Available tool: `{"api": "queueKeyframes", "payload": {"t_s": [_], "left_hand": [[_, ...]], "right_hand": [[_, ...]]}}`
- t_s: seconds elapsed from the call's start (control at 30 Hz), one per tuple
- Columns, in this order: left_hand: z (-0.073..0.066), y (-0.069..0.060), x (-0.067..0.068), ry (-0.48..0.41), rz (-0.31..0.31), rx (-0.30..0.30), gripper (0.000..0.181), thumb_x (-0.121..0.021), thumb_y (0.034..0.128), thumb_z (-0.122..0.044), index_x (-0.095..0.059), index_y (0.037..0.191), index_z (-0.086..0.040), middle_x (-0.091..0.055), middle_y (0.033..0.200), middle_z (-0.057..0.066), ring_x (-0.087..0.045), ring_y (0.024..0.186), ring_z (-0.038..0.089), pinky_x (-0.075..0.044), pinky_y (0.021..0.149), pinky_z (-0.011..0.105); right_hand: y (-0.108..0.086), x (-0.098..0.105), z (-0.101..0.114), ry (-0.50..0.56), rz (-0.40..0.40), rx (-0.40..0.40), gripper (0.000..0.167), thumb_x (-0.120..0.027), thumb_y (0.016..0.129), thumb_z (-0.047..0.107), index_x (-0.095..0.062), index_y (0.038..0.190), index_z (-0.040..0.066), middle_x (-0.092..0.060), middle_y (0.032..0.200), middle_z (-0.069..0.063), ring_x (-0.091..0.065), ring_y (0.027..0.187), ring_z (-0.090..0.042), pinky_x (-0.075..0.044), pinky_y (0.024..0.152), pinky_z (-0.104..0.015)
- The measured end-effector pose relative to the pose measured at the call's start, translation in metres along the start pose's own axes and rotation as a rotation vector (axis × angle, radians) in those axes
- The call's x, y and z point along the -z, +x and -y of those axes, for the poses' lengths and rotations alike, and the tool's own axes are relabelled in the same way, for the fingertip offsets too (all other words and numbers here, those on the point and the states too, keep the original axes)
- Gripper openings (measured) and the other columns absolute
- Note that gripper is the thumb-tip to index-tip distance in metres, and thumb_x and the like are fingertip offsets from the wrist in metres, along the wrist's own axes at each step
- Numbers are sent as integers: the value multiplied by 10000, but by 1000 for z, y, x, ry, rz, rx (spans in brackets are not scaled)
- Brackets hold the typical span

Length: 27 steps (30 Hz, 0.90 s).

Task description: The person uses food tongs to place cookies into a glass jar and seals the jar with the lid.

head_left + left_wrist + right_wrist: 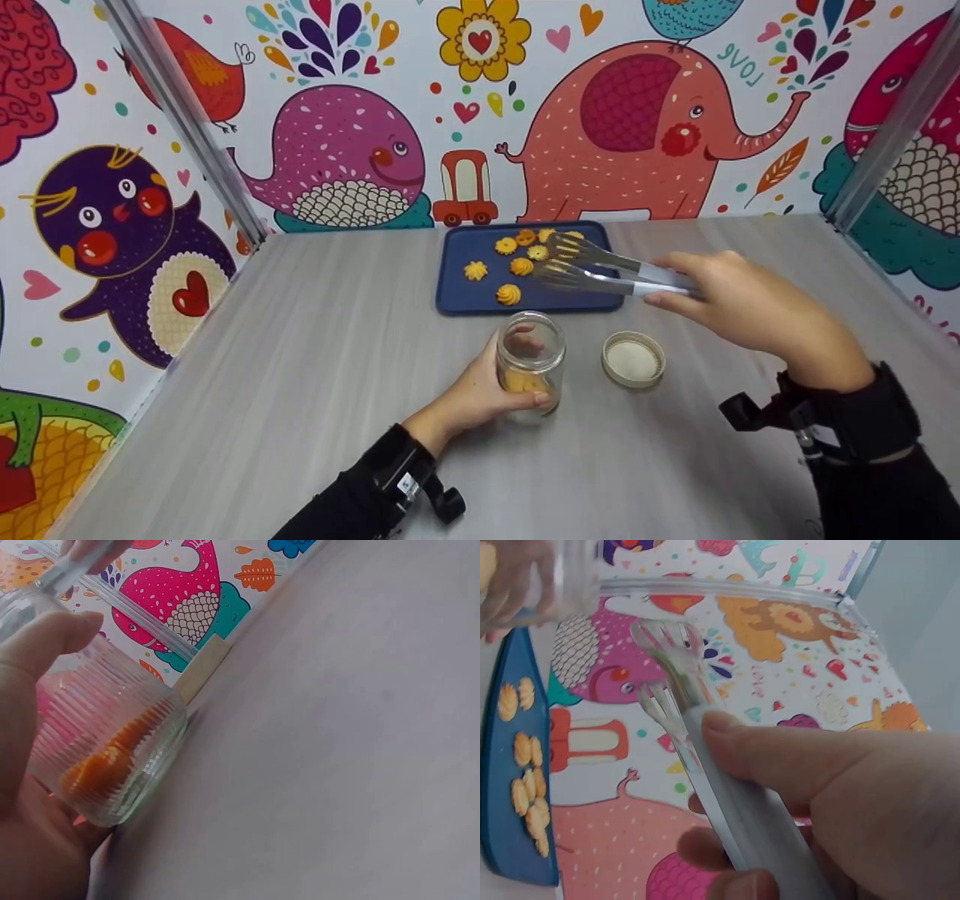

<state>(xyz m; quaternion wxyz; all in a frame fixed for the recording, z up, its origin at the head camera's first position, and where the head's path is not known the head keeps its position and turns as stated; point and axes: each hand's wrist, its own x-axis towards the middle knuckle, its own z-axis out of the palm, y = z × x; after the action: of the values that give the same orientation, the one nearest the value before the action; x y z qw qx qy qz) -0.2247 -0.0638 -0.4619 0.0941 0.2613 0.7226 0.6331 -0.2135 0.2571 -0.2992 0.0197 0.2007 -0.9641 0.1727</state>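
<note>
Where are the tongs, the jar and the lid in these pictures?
Tongs (746, 810): right wrist view, on the grey handle.
Jar (101, 709): left wrist view, on the ribbed glass side.
Lid (632, 361): head view, on its pale middle.

My left hand (15, 735) grips a ribbed glass jar (105, 701), with orange-brown pieces (105, 771) at its base, a grey tabletop (315, 735) alongside and a picture-printed wall (165, 596) behind.

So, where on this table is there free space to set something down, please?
The widest free patch of table lies left of the tray and left hand. Another borders the near side of the lid. The middle is crowded: jar, lid and tray are close together, and the right hand holds tongs there.
</note>
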Motion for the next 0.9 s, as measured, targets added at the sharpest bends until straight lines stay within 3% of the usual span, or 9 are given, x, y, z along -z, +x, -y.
{"api": "queueKeyframes", "payload": {"t_s": [0.4,0.9], "left_hand": [[1,0,1,23,14,6,881,-916,818,-108,-408,1538,-96,-594,1420,76,-568,1343,218,-383,1169,369],[-1,-1,2,37,7,5,867,-920,816,-114,-424,1527,-122,-604,1413,67,-571,1336,208,-369,1178,366]], "right_hand": [[21,-24,-32,-19,15,-131,576,-718,1026,405,-634,1375,-45,-722,1100,-190,-636,853,-288,-546,722,-455],[43,-65,-55,17,32,-183,451,-683,982,204,-613,1292,-116,-703,993,-216,-613,788,-310,-526,693,-482]]}}
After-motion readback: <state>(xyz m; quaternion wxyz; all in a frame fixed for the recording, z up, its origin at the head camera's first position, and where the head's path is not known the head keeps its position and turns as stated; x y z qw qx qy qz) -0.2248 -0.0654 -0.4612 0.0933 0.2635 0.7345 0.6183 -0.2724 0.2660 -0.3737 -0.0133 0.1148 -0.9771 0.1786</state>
